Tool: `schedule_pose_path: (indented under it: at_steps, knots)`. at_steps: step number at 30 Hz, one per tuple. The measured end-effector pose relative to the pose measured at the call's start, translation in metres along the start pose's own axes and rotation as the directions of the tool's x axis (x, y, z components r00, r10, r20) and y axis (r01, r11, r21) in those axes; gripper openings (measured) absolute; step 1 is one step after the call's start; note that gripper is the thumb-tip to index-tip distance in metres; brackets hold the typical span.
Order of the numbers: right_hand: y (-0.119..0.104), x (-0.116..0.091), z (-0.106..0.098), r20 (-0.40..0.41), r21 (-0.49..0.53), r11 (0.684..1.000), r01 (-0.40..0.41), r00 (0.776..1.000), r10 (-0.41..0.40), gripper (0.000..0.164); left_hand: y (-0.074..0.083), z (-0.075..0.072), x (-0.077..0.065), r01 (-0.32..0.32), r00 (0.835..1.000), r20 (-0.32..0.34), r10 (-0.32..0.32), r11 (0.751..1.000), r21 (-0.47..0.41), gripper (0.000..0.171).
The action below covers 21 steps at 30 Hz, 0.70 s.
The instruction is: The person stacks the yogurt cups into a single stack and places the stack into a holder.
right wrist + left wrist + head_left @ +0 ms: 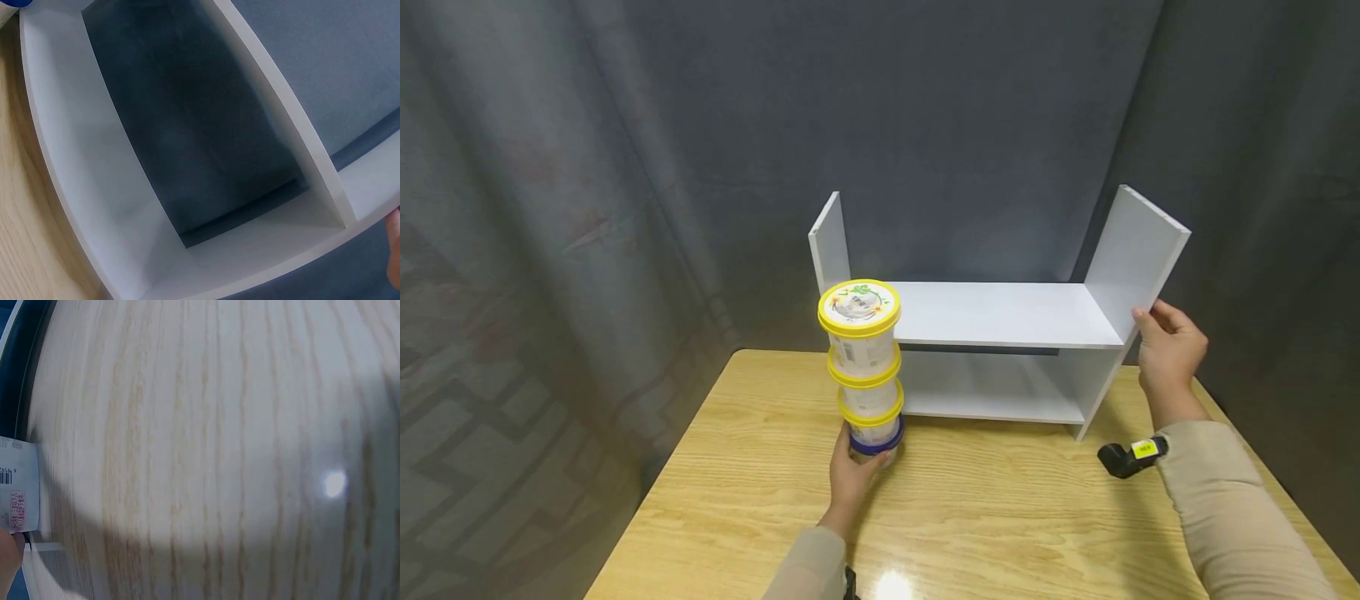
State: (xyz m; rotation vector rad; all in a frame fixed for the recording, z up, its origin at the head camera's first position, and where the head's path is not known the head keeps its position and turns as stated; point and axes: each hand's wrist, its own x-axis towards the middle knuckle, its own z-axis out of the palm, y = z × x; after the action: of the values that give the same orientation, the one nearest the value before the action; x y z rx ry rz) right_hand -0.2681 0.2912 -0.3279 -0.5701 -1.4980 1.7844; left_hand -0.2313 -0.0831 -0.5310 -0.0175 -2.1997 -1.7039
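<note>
A stack of several round tubs (867, 358) stands in front of the left end of a white two-tier shelf (992, 312). The upper tubs have yellow lids; the lowest has a blue lid (877, 439). My left hand (848, 479) holds the bottom tub, its thumb at the front right. In the left wrist view, only a tub's label (17, 487) and part of the hand (9, 559) show at the edge. My right hand (1172, 350) grips the front edge of the shelf's right side panel (1135, 250), thumb on the near side, some fingers hidden behind.
The shelf stands on a light wooden table (985, 508), with grey curtains (962, 142) behind and at both sides. Its side panels rise above the upper board. A black wrist camera (1123, 460) sits by my right sleeve.
</note>
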Motion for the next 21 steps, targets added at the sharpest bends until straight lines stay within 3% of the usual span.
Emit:
schedule_pose_path:
  at_steps: [5, 12, 18, 21]
  knots:
    - [-0.0004, 0.0014, -0.0004, 0.003, -0.002, 1.000, -0.020, 1.000, 0.020, 0.030, 0.0005, 0.0003, 0.0003, 0.047, 0.999, -0.014, -0.047, 0.999, -0.013, 0.089]
    - [0.0007, 0.0019, 0.0009, 0.009, -0.007, 0.999, -0.033, 0.999, 0.033, 0.031, 0.0001, -0.0023, 0.0007, 0.058, 0.997, -0.045, -0.059, 0.998, -0.018, 0.087]
    - [0.0002, 0.0027, 0.0006, 0.019, 0.027, 0.999, -0.037, 0.999, 0.037, 0.031, 0.0056, -0.0039, 0.0005, 0.090, 0.996, 0.010, -0.090, 0.994, -0.065, 0.088]
    - [0.0005, 0.0029, 0.0008, 0.022, 0.047, 0.999, -0.027, 0.999, 0.026, 0.030, 0.0091, -0.0044, 0.0014, 0.080, 0.996, 0.043, -0.076, 0.992, -0.096, 0.088]
